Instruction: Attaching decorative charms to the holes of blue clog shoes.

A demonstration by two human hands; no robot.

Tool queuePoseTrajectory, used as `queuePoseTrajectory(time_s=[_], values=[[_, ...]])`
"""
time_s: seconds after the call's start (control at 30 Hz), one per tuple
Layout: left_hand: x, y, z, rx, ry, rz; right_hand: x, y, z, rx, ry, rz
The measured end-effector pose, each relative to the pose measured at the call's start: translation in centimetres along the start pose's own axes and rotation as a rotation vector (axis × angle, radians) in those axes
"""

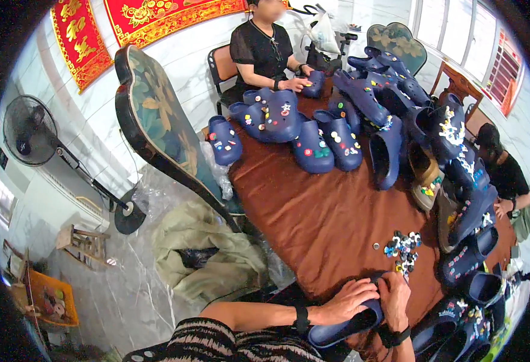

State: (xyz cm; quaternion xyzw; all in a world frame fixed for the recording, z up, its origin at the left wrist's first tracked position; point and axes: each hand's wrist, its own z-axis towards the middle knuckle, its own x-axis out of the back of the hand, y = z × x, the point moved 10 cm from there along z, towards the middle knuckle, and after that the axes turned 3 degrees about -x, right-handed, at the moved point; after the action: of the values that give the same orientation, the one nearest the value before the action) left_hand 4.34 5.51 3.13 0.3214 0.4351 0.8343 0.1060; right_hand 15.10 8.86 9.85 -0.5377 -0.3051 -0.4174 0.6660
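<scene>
A navy foam clog (344, 329) is held low over my lap at the table's front edge, its heel opening toward me. My left hand (354, 299) wraps over the clog's upper from the left. My right hand (394, 297) grips the toe end from the right, fingers bent in; any small piece between those fingers is hidden. Just beyond my hands, a pile of small shoe charms (404, 244) in blue, white, black and yellow lies on the brown tablecloth (295, 211). One small round piece (376, 246) sits apart to its left.
Charm-covered navy clogs (313, 148) line the far edge. More clogs (452, 181) heap along the right, with others (458, 314) by my right arm. Across the table a seated person (265, 57) handles a clog; another (500, 169) bends at right. A chair (162, 120) and fan (32, 130) stand left.
</scene>
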Motion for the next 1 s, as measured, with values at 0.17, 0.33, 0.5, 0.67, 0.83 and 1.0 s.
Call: queuePoseTrajectory(time_s=[0.17, 0.33, 0.5, 0.67, 0.83, 1.0], values=[[0.2, 0.2, 0.2, -0.015, 0.013, -0.003, 0.5, 1.2, 0.3, 0.024, 0.031, -0.024], [0.4, 0.1, 0.3, 0.001, 0.018, -0.001, 2.7, 5.9, 1.1, -0.061, 0.127, -0.054], [0.6, 0.5, 0.2, 0.008, 0.029, -0.039, 4.7, 9.3, 1.4, -0.095, 0.226, -0.080], [0.7, 0.9, -0.4, 0.007, 0.031, -0.030, 4.8, 10.3, 1.3, -0.140, 0.215, -0.092], [0.5, 0.7, 0.1, -0.054, 0.031, 0.009, 3.8, 11.4, 0.7, -0.171, 0.131, -0.092], [2.2, 1.3, 1.7, -0.089, 0.055, 0.009, 3.2, 9.7, 1.7, -0.103, 0.136, -0.093]])
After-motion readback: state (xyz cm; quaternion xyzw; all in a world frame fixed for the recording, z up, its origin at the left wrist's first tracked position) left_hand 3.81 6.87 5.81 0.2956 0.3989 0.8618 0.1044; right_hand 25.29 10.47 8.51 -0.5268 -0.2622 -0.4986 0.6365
